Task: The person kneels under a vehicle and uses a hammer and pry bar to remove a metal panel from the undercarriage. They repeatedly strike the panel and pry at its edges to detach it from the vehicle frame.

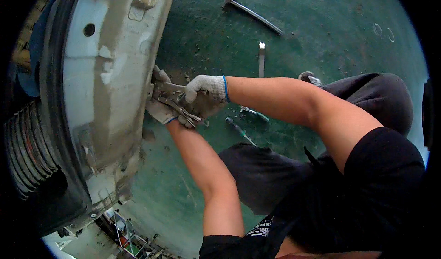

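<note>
Your right hand's grip [206, 88] is clenched on a flat metal bar [172, 87] at the edge of the pale panel [121, 84]. Your left hand's grip [161, 111] is by the pliers [177, 107], partly hidden; I cannot tell its hold. Beyond, a screwdriver [237, 129], pry bar [262, 62] and hammer [255, 15] lie on the floor [321, 34].

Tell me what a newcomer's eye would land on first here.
Probably the large, pale, dirt-streaked metal panel filling much of the left side. Next would come the gloved left hand and right hand, close together at its right edge with metal tools held between them. The hammer lying on the green floor near the top also stands out.
</note>
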Tool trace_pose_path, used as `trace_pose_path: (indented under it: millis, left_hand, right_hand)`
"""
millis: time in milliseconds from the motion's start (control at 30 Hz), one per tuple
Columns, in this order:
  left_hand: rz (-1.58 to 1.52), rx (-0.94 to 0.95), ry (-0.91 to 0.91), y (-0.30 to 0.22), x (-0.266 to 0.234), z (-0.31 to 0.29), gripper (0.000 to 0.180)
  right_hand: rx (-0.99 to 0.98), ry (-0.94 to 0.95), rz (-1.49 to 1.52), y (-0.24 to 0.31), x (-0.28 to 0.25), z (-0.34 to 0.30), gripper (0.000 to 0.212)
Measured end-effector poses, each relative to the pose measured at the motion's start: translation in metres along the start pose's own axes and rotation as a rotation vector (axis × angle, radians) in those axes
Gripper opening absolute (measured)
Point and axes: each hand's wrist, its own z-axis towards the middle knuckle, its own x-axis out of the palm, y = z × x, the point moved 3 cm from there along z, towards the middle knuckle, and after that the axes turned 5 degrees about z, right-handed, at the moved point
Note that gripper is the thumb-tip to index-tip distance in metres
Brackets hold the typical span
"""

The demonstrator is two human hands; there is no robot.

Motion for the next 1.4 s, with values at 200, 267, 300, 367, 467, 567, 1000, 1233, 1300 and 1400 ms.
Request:
trace_pose_path:
  millis: [200,267,300,367,467,567,1000,1233,1300,1400]
  left_hand:
    - [0.214,0.066,-0.119,-0.002,0.013,-0.006,0.048]
    - [0.014,-0.108,0.08,-0.012,0.041,-0.011,0.055]
    - [0.096,-0.124,-0.175,-0.011,0.034,-0.019,0.058]
    - [0.563,-0.115,-0.546,-0.022,0.045,-0.045,0.069]
    - [1.363,-0.375,-1.011,-0.046,0.057,-0.14,0.06]
    - [1.994,-0.399,-0.543,-0.091,0.191,-0.209,0.042]
    - [2.232,0.541,-0.837,-0.279,0.226,-0.15,0.052]
    - [3.096,0.613,-0.348,-0.284,0.241,-0.173,0.046]
    - [2.876,0.58,-0.439,-0.293,0.24,-0.176,0.046]
    - [2.624,0.554,-0.536,-0.27,0.238,-0.144,0.051]
  right_hand:
    - [0.073,-0.116,-0.075,0.006,-0.015,0.015,0.025]
    - [0.088,-0.049,-0.03,-0.003,0.016,0.011,0.028]
    - [0.073,-0.048,-0.002,-0.001,0.017,0.003,0.03]
    - [0.078,-0.005,0.032,-0.005,0.014,0.007,0.031]
    - [0.104,-0.059,-0.013,-0.007,-0.027,0.013,0.029]
    - [0.1,-0.09,0.084,-0.01,-0.006,-0.002,0.026]
    - [0.286,-0.152,0.036,0.012,-0.002,0.018,0.012]
    - [0.1,-0.238,-0.176,-0.033,0.002,0.029,0.015]
    - [-0.033,-0.21,-0.204,-0.055,0.004,0.047,0.029]
    - [-0.218,-0.251,-0.228,-0.087,-0.022,0.097,0.041]
